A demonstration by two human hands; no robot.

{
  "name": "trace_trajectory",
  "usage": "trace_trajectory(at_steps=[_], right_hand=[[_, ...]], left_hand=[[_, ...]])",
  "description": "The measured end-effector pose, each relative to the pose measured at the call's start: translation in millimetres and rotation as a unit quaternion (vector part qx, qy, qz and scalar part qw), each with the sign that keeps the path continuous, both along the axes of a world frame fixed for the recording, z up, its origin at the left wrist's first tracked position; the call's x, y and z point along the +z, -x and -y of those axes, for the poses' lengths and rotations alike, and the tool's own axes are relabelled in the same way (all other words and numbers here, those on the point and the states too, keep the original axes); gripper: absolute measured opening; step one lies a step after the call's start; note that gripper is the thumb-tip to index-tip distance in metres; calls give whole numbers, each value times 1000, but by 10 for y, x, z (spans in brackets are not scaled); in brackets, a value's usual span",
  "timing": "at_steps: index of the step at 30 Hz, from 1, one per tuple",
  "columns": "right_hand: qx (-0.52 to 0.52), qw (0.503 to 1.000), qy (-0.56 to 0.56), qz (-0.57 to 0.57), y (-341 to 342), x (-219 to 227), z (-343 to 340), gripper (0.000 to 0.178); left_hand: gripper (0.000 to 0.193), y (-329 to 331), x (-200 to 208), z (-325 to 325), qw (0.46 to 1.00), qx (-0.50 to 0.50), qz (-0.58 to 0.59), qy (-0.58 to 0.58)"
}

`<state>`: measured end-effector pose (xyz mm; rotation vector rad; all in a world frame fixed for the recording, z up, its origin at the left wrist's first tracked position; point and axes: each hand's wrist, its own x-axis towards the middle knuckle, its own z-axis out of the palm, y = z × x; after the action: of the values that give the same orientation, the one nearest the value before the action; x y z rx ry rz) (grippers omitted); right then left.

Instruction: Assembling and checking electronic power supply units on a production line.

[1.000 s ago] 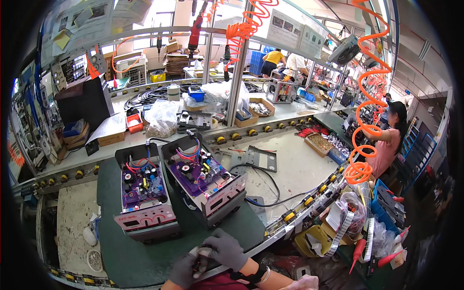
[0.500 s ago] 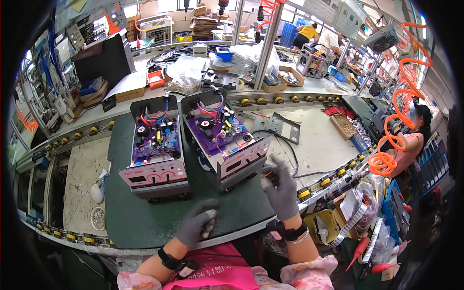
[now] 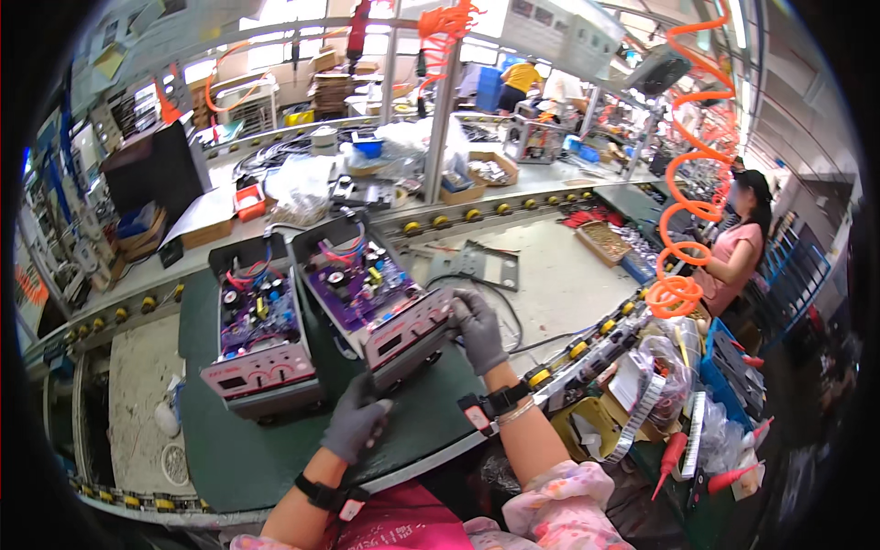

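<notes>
The right hand (image 3: pixel 478 332), in a grey glove, is at the right end of the pink-and-silver front panel (image 3: pixel 410 335) of an open metal unit. Its fingers are bent and lie against this end; whether they pinch something there, I cannot tell. The left hand (image 3: pixel 356 425), gloved in the same grey, is at the lower left corner of this panel, with the fingers partly curled. I cannot tell whether it touches the corner or holds any thing.

The open unit, with its purple circuit board (image 3: pixel 353 284) facing up, stands at about twelve o'clock from the left hand, and its panel at one o'clock. Toward eleven o'clock from the same hand there is a second open unit (image 3: pixel 261 374), similar, just beside the first. Both rest on a dark green board (image 3: pixel 431 422).

Farther out, at twelve o'clock from the right hand, lies a flat grey plate (image 3: pixel 495 268) with an opening, and a black cable (image 3: pixel 515 312) curves near it at one o'clock. Toward four o'clock are a yellow bin (image 3: pixel 566 431) and a red pointed tool (image 3: pixel 674 449). An orange coiled hose (image 3: pixel 676 255) hangs between two and three o'clock, and behind it is a person in pink (image 3: pixel 738 252).
</notes>
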<state>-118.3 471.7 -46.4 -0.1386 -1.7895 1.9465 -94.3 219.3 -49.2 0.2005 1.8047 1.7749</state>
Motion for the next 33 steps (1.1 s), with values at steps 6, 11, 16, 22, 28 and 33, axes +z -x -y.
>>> trace_trajectory(at_steps=[6, 11, 16, 22, 28, 33], right_hand=[[49, 998, -36, 14, -295, 57, 209, 27], [45, 991, -117, 39, -790, 113, 612, 26], [-12, 993, -94, -65, -901, -34, 725, 25], [-168, 942, -242, -161, -986, 117, 786, 23], [-163, 922, -308, -168, -1070, 218, 838, 23], [-175, 919, -318, -152, -1118, 130, 889, 26]], left_hand=[[64, -86, 6, 339, 998, 9, -33, 43], [59, -165, 42, 781, 999, 10, 3, 37], [49, -258, -78, 702, 996, 76, 28, -26], [52, -304, -283, 625, 994, 104, -1, -19], [50, -342, -259, 648, 995, 87, -30, -25], [55, -367, -295, 693, 995, 92, -41, -20]])
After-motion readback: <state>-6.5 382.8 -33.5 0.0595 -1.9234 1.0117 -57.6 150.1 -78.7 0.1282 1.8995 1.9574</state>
